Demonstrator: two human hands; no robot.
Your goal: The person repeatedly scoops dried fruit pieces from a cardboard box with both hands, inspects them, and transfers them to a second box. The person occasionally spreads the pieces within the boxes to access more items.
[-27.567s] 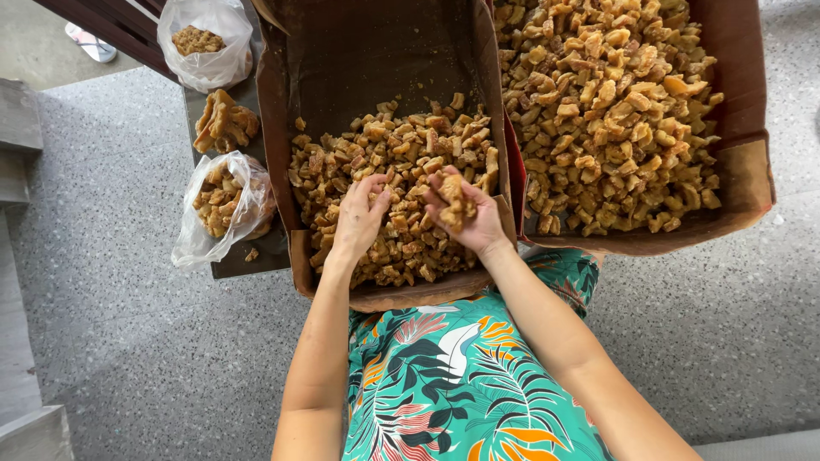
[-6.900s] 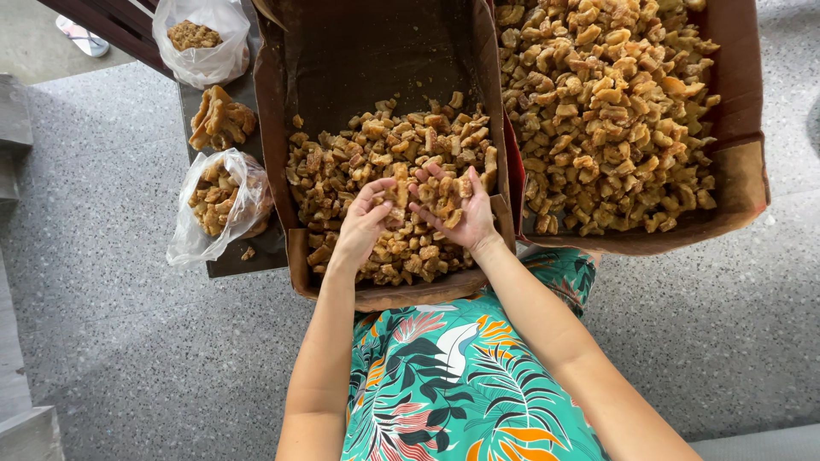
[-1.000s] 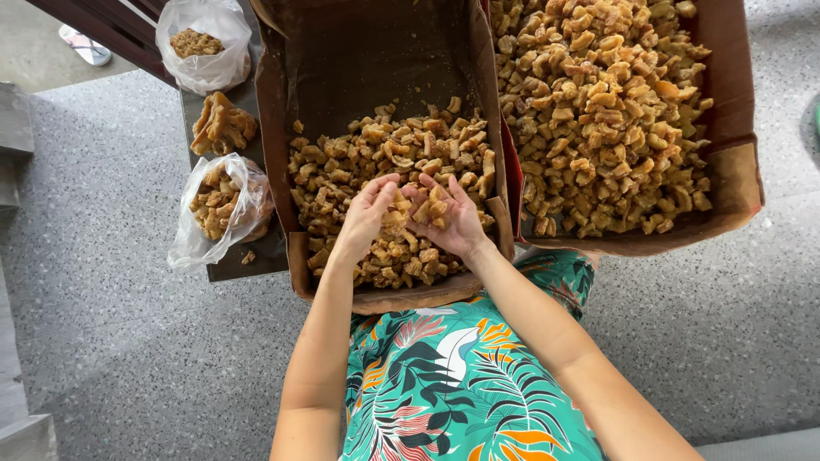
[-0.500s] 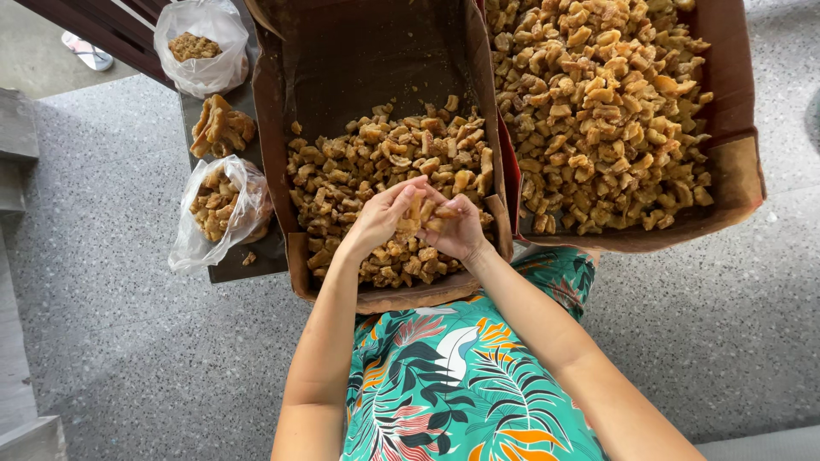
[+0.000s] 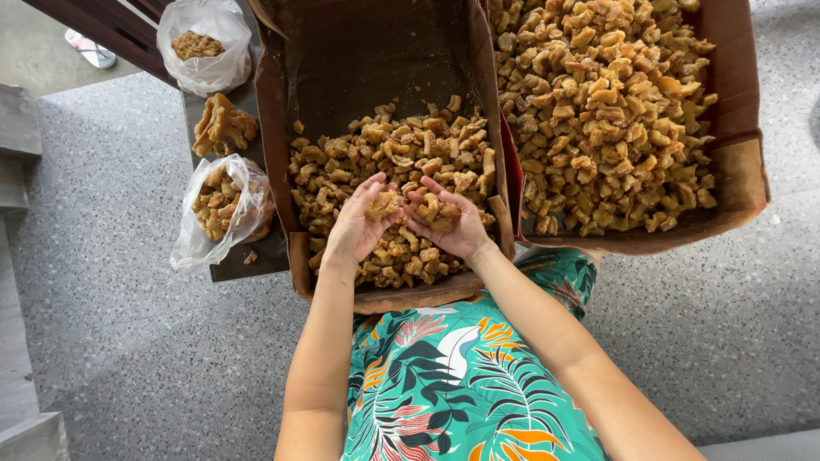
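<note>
Left hand [image 5: 357,224] cupped palm-up, grip half curled round a small heap of fried golden-brown pieces [image 5: 382,205], fingers loose rather than clenched; right hand [image 5: 448,224] beside it, also cupped palm-up, grip loosely curled with more of the same pieces lying in the palm, fingertips of the two nearly meeting over the middle. Both held just above the near end of a brown cardboard box [image 5: 275,102], inside its walls, over the layer of pieces [image 5: 401,158] covering the near half of the box floor; far half of that floor bare and dark. Just to the right, touching wall to wall, a second cardboard box [image 5: 743,171] heaped almost to the rim with paler pieces [image 5: 598,102] of the same kind. To the left of the first box, on a narrow dark counter [image 5: 248,260], a clear plastic bag [image 5: 218,218] lying open with pieces inside, a loose clump of pieces [image 5: 224,125] beyond it, and farther back a knotted white plastic bag [image 5: 205,47] also filled. Below the hands, bare forearms and a teal garment with a leaf print [image 5: 461,376]. Around everything, speckled grey floor [image 5: 111,324]; at the top left corner, a shoe [image 5: 90,49] on the floor, well apart from the boxes
</note>
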